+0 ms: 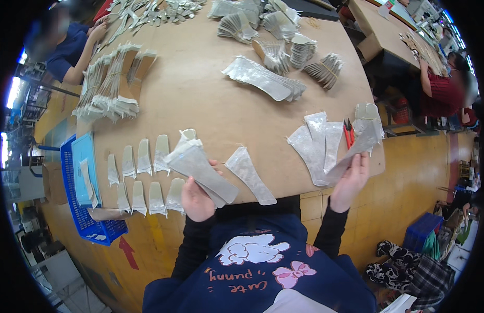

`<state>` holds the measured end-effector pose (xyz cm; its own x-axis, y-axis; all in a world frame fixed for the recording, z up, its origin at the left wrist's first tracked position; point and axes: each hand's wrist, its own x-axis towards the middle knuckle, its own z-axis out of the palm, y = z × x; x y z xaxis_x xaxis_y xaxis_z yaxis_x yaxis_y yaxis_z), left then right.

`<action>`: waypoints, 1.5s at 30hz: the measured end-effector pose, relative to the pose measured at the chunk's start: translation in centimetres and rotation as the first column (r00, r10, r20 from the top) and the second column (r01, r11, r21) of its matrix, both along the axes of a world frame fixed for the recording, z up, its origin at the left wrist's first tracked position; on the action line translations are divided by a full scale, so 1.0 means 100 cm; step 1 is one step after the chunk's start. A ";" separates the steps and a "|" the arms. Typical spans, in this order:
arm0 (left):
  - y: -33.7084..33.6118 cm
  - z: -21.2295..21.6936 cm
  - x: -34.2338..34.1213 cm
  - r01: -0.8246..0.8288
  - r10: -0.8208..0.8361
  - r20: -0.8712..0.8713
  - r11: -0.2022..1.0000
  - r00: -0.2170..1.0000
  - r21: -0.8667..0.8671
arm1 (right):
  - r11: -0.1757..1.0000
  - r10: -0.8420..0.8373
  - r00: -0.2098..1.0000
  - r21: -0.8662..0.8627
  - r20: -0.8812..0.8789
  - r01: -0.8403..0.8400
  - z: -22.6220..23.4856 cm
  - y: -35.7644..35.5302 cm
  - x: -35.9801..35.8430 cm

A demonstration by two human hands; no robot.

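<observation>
Sorting flat grey pieces by hand seems to be the step under way. Well to the left of the red-handled snips [349, 136], the left hand [197, 201] grips a small stack of overlapping grey pieces [202, 173], thumb on top, raised over the table [189, 107]. Just on the near side of the snips, the right hand [352, 180] is closed on the edge of one tilted grey piece [359, 147]; its thumb is hard to make out. Fanned pieces [316, 146] lie just left of the snips, and a lone piece [251, 175] farther left, between the hands. The next move likely calls for lifting the tilted piece clear of the snips without dragging its neighbours, then lining its edges up with the left hand's stack.
</observation>
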<state>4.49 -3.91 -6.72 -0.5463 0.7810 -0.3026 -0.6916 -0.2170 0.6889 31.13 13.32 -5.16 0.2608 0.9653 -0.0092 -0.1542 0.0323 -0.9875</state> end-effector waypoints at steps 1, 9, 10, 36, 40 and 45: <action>0.002 0.000 -0.002 0.003 -0.003 -0.001 1.000 1.000 -0.026 | 0.999 -0.035 0.999 -0.005 -0.023 0.034 0.003 0.006 0.016; 0.014 0.003 0.006 0.060 -0.061 -0.085 0.998 0.995 -0.011 | 0.984 0.069 0.956 -0.177 0.286 -0.018 0.003 -0.004 0.044; 0.016 0.002 0.010 0.047 -0.049 -0.069 0.999 0.996 -0.028 | 0.983 0.114 0.944 -0.172 0.310 -0.062 0.000 -0.007 0.039; 0.019 -0.004 0.037 0.028 -0.035 -0.108 0.998 0.994 -0.064 | 0.979 0.202 0.397 -0.177 0.895 -0.101 -0.049 0.009 0.015; 0.017 -0.007 0.038 0.045 -0.048 -0.079 0.998 0.996 -0.045 | 0.949 0.313 0.600 -0.273 0.736 -0.160 -0.048 0.022 0.021; 0.014 -0.005 0.037 0.040 -0.045 -0.082 0.997 0.996 -0.062 | 0.955 0.295 0.517 -0.255 0.804 -0.148 -0.035 0.027 0.027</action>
<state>8.22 -2.52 -7.23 -0.5380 0.7860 -0.3046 -0.6391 -0.1447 0.7554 33.82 16.05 -8.67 -0.0009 0.9991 -0.0413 0.7483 -0.0268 -0.6628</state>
